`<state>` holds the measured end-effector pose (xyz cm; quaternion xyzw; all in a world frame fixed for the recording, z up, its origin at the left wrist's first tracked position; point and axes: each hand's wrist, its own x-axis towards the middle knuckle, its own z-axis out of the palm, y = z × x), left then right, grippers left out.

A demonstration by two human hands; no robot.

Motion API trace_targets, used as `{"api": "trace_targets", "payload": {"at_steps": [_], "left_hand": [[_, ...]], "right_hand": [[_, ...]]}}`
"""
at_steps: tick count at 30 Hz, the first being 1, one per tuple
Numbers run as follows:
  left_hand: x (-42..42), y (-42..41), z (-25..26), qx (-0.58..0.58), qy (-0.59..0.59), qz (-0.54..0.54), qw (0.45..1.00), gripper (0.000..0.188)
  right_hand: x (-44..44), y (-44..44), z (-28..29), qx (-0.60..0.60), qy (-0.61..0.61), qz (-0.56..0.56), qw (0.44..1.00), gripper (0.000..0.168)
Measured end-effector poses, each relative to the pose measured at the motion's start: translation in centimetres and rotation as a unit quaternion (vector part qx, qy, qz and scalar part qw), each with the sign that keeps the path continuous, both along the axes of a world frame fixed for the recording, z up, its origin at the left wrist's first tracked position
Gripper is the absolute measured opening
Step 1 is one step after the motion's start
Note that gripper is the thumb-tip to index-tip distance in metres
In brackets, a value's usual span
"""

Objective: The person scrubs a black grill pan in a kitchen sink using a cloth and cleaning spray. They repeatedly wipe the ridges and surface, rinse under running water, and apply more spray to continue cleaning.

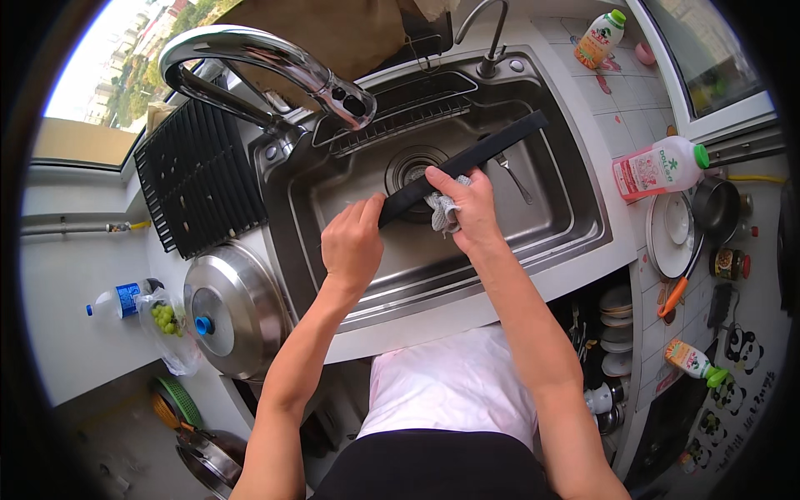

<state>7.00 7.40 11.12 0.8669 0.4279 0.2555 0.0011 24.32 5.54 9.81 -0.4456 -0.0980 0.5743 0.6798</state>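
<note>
A long flat black strip [497, 145] slants across the stainless steel sink [350, 262], held above the basin. My left hand [355, 240] grips its lower left end. My right hand [472, 206] holds the strip near the middle, thumb on top, with a crumpled grey-white cloth [444, 214] bunched in the fingers. Under the strip the round drain [412, 172] is partly hidden. A fork [515, 178] lies on the basin floor to the right, its upper end close to the strip. The chrome faucet [250, 40] arches over the sink's back left.
Left of the sink stand a rack of black slats [194, 169] and a large lidded steel pot [234, 312]. A wire shelf [400, 125] spans the sink's back. On the right counter are a pink liquid bottle [656, 167], plates [669, 240] and a small pan [719, 209].
</note>
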Motion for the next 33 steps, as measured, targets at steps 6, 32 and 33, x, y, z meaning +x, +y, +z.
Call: {"api": "trace_targets", "payload": {"at_steps": [6,32,33], "left_hand": [[-1.5,-0.5,3.2,-0.018,-0.021,0.004,1.0,0.038],[-6.0,-4.9,-0.3,-0.365,-0.509,-0.119,0.77,0.012],[-6.4,-5.6,0.7,-0.358,-0.515,-0.126,0.769,0.013]], "right_hand": [[-0.4,-1.1,3.7,0.011,-0.056,0.019,0.998,0.014],[2.3,-7.7,22.4,0.164,-0.139,-0.081,0.973,0.018],[2.6,-7.2,23.2,0.176,-0.132,-0.069,0.973,0.016]]}}
